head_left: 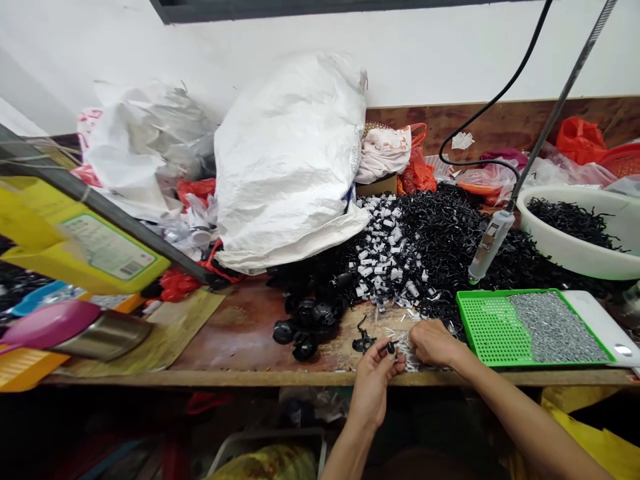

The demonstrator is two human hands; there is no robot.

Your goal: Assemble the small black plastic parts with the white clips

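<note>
Near the bench's front edge, my left hand point(376, 373) pinches a small black plastic part point(391, 347) between thumb and fingers. To its right, my right hand point(434, 343) is closed over a scatter of thin white sticks point(411, 360); whatever its fingers hold is hidden. Just behind the left hand lies a black part with a thin curved strip point(363, 342). Small white pieces point(384, 250) are heaped behind both hands, beside a large pile of black strips point(443, 233). Round glossy black parts point(305, 327) sit to the left.
A green tray point(473, 333) of small metal pieces stands at the right, with an electric screwdriver point(493, 245) hanging above it. Behind are a white basin point(575, 257) and a big white sack point(290, 153). At left are a slanted metal bar point(100, 203) and a pink-lidded steel container point(103, 337).
</note>
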